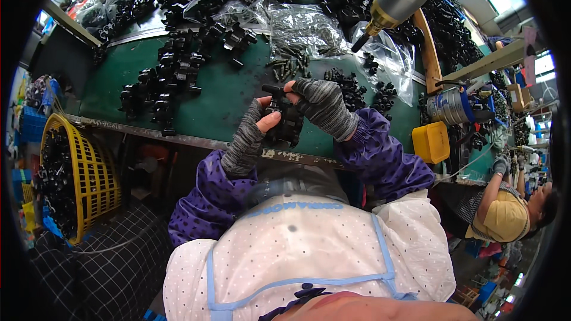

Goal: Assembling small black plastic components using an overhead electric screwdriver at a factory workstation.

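Note:
In both hands, close to the front edge of the green workbench (229, 107), I hold a black plastic part (275, 91) with a bar-like top; its exact kind is unclear. My left hand (250, 134), in a grey fingerless glove, grips it from the left with the thumb on top. The gloved right hand (321, 101) pinches its upper right side with the fingertips. More black parts (288, 128) lie just below the hands, partly hidden by them. Several assembled black parts (178, 71) sit in a cluster to the left.
A power screwdriver (392, 6) hangs at upper right, bit pointing down-left. Small metal pins (288, 65) and small black pieces (351, 89) lie beyond my hands. A yellow tub (430, 142) stands right, a yellow basket (95, 178) of black parts left. Another person (505, 214) works far right.

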Available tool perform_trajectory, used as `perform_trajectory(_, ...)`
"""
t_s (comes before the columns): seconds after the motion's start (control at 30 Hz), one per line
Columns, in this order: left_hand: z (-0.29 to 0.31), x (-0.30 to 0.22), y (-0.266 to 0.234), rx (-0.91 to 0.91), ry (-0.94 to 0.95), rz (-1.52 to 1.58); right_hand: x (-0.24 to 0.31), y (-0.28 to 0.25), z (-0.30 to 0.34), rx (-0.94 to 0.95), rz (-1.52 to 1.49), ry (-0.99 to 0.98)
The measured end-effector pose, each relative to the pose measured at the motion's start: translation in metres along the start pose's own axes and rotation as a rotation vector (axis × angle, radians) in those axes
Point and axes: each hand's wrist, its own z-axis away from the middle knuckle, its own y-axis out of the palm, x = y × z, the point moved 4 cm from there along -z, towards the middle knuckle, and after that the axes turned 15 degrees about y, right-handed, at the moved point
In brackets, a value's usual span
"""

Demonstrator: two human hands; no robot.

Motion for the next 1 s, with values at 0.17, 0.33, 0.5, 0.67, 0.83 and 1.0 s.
perform_trajectory(0.17, -0.004, -0.008, 0.003, 0.01, 0.109, -0.191, -0.002, -0.001, -0.02, 0.213, -0.12, 0.306)
perform_trajectory(0.33, -0.018, -0.015, 0.002, 0.047, -0.02, 0.076, -0.021, -0.015, -0.034, 0.413, -0.424, 0.306)
perform_trajectory(0.5, -0.038, -0.006, 0.006, 0.04, -0.039, 0.071, -0.03, -0.024, -0.015, 0.614, -0.512, 0.395)
perform_trajectory(0.67, -0.069, -0.017, 0.013, 0.268, 0.205, -0.375, -0.07, -0.037, -0.031, 0.434, -0.661, 0.664)
perform_trajectory(0.83, -0.127, -0.063, -0.008, 0.095, 0.854, -1.77, -0.211, -0.131, -0.091, -0.287, -1.103, 0.945)
perform_trajectory(1.0, -0.181, -0.02, -0.045, 0.195, 0.401, -2.126, -0.278, -0.161, -0.141, -0.547, -0.816, 1.098)
